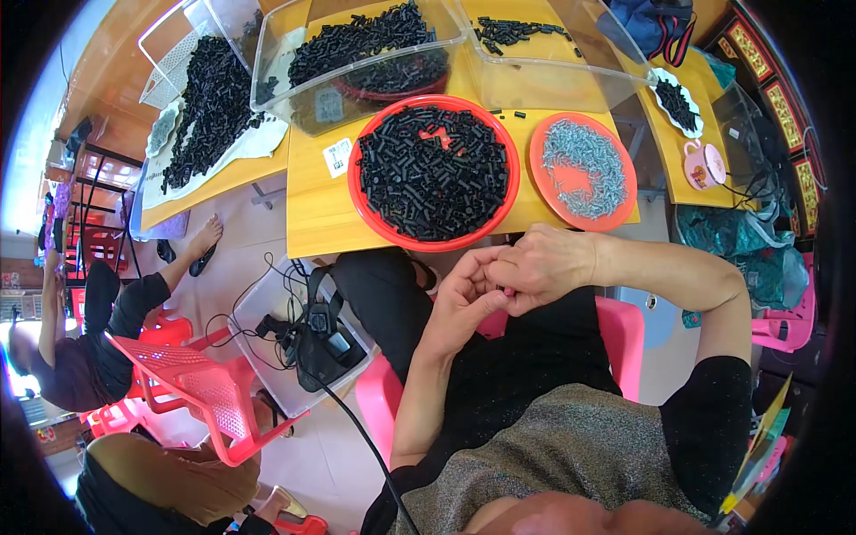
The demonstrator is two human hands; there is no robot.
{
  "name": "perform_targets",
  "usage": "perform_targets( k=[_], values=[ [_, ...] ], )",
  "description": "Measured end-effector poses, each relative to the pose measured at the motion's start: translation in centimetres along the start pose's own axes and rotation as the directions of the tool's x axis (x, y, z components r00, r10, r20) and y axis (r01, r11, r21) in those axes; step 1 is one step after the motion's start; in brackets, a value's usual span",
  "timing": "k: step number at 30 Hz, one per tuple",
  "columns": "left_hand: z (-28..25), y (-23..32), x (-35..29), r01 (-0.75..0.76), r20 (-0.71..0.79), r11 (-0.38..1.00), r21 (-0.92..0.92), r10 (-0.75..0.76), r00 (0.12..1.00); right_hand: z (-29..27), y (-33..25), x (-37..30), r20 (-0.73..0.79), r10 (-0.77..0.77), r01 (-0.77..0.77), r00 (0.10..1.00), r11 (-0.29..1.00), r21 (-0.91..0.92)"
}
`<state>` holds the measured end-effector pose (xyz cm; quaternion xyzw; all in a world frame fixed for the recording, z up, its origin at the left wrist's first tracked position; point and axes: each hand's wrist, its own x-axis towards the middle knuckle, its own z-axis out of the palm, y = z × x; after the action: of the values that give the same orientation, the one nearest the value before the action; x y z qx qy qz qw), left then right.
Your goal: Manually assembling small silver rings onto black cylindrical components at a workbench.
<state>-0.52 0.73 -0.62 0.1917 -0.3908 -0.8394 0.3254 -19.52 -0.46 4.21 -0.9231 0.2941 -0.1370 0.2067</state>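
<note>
My left hand [462, 299] and my right hand [546, 266] meet above my lap, just short of the table's front edge. Both have their fingers closed and pressed together at the tips. Whatever sits between them is hidden by the fingers. Beyond my hands stands a red basin [514, 183] heaped with small black tubular pieces [428, 174]. To its right, nearest my right hand, lies an orange-red plate [563, 177] holding many small silvery screw-like pieces [596, 169]. Neither hand touches the basin or the plate.
A clear plastic bin [357, 109] of black pieces stands behind the basin; another clear bin [562, 82] is beside it. More black pieces [209, 111] cover a cloth at left. A pink mug [704, 166] stands at right. Cables and a bag fill a floor crate [259, 303]. Two people sit at left.
</note>
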Motion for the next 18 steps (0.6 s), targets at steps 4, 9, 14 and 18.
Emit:
perform_targets(
  k=[4, 9, 14, 18],
  values=[
    [0.2, 0.4, -0.1, -0.049, 0.03, 0.999, -0.001, 0.049, 0.998, -0.3, -0.3, 0.3, -0.091, -0.051, 0.045, 0.995, 0.997, -0.063],
    [-0.6, 0.1, -0.1, -0.102, -0.08, 0.994, 0.028, 0.104, 0.991, -0.1, -0.2, 0.4, -0.115, -0.053, 0.047, 0.992, 0.998, -0.052],
    [-1.1, 0.3, 0.0, -0.174, -0.174, 0.985, 0.005, 0.172, 0.969, -1.8, 0.4, 0.7, -0.141, -0.011, 0.001, 0.99, 0.998, -0.07],
    [-1.8, 0.5, -0.1, -0.211, -0.219, 0.972, 0.105, 0.23, 0.948, -8.6, 4.1, 2.6, -0.436, 0.021, -0.181, 0.9, 0.927, -0.329]
  ],
)
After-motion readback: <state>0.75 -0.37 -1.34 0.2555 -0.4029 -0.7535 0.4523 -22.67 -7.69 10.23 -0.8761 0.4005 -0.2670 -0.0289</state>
